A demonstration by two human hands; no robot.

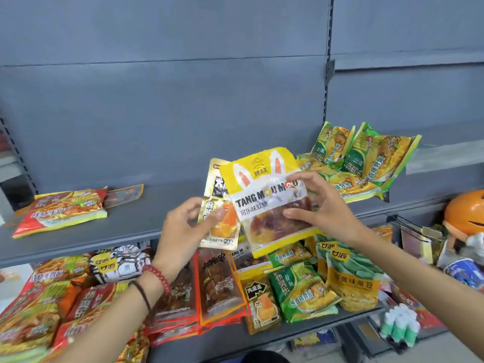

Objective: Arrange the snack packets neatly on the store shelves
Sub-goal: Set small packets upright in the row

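In front of the upper grey shelf [131, 218], my right hand [318, 208] pinches a yellow Tang Mou Mou candy packet [264, 184] by its right edge and holds it upright. Partly behind that packet is a gold packet with an orange picture [218, 226], which my left hand [183, 226] grips by its left side. On the upper shelf, red noodle packets [62, 210] lie at the left and green noodle packets [364, 158] are stacked at the right. The lower shelf [262, 336] is crowded with several mixed packets.
Orange-edged brown packets [217, 284], green packets [301, 289] and yellow bean bags [351, 284] fill the lower shelf. An orange helmet-like object [466, 210] and wire hooks [408, 226] sit at the right. A grey back panel [183, 100] rises behind the shelves.
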